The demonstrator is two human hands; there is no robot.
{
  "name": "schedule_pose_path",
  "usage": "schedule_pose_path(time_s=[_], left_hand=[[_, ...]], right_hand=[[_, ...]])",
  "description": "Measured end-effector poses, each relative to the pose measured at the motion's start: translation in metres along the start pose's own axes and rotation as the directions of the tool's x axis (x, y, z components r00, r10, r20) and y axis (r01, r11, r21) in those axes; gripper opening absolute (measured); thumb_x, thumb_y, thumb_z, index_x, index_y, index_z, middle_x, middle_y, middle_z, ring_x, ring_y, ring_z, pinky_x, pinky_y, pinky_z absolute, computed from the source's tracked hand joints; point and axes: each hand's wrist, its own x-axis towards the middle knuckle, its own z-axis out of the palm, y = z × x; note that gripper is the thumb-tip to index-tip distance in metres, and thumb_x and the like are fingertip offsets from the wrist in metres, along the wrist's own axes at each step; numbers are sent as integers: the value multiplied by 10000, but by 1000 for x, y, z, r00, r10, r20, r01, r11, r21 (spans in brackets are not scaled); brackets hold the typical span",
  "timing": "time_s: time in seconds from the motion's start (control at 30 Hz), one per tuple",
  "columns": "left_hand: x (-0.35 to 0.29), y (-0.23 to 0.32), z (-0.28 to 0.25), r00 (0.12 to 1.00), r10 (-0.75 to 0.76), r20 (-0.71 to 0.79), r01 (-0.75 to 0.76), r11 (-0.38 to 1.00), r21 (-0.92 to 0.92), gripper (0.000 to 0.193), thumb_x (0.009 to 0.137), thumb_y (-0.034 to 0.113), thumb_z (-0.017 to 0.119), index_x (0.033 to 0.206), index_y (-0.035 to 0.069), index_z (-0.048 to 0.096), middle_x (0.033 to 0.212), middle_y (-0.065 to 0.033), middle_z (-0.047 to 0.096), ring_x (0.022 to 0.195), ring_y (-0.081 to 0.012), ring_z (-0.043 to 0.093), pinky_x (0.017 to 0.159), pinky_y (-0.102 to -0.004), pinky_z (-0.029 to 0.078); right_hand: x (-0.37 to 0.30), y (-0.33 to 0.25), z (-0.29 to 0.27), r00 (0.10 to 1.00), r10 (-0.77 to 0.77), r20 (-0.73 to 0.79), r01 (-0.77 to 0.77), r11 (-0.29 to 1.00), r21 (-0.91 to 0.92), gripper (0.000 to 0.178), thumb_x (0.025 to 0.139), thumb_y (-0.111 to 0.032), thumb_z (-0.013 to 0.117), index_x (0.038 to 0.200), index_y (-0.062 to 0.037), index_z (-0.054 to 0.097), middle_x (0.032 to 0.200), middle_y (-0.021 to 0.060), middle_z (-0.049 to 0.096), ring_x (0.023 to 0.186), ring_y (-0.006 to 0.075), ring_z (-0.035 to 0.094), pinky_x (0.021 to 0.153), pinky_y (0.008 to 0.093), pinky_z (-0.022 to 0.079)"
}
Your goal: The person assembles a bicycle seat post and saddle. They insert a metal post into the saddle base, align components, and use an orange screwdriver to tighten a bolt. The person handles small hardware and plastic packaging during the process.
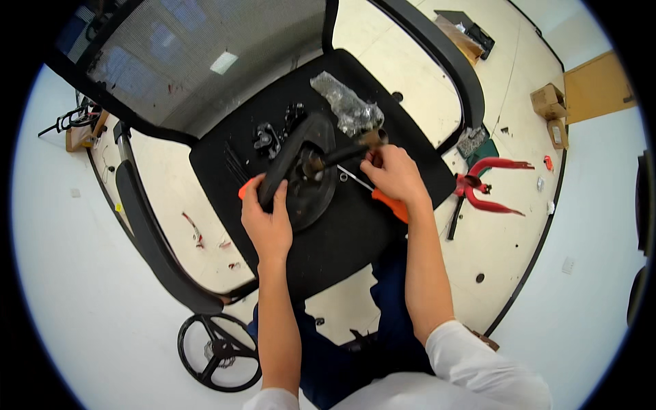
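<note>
Over a black chair seat, my left hand grips the curved black rim of a round bicycle-like part. A black tube with a brownish metal end sticks out from its middle to the right. My right hand is closed at that metal end, thumb and fingers pinched; its fingertips are partly hidden. Under this hand lies a screwdriver with an orange handle, its shaft pointing up-left. A small metal nut rests beside the shaft. Something orange shows behind my left fingers.
On the seat lie a clear plastic bag of parts, black metal fittings and thin black rods. Armrests flank the seat. A red fork, a black spoked wheel and cardboard boxes are on the floor.
</note>
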Motion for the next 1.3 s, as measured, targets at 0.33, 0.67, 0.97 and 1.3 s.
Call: schedule_pose_path(time_s=[0.33, 0.67, 0.97, 1.3], left_hand=[[6, -7, -12, 984, -177, -2, 174, 970, -169, 444, 969, 392, 624, 1067, -41, 637, 911, -127, 681, 843, -167, 620, 803, -305, 478], [-10, -6, -13, 996, -78, 30, 80, 995, -67, 414, 954, 318, 643, 1153, -44, 609, 1009, -181, 687, 945, -278, 671, 864, -356, 494], [-2, -10, 2, 999, -45, 4, 45, 996, -80, 435, 945, 325, 644, 1154, -54, 605, 1040, -229, 676, 972, -351, 660, 874, -404, 491], [-10, -26, 1, 988, 27, 152, -40, 996, 80, 543, 935, 451, 613, 1221, -9, 587, 1089, -236, 686, 1076, -361, 641, 1028, -446, 343]], right_hand=[[-8, -11, -2, 931, 38, -363, 205, 770, 605, 122, 945, -91, 591, 978, 19, 633, 688, 26, 606, 574, 81, 560, 532, 230, 452], [-89, -15, -65, 418, 344, -841, 579, 612, 539, 125, 964, -50, 581, 1017, 46, 641, 795, 121, 692, 686, 166, 681, 608, 276, 558], [-118, -42, -219, 534, -215, -818, 483, 871, 86, 153, 972, -95, 593, 974, 49, 647, 781, 85, 687, 684, 131, 644, 657, 262, 515], [-137, -177, -171, 798, -577, 174, 585, 811, 7, 68, 870, 16, 630, 921, 36, 670, 756, 95, 734, 727, 182, 740, 691, 261, 564]])
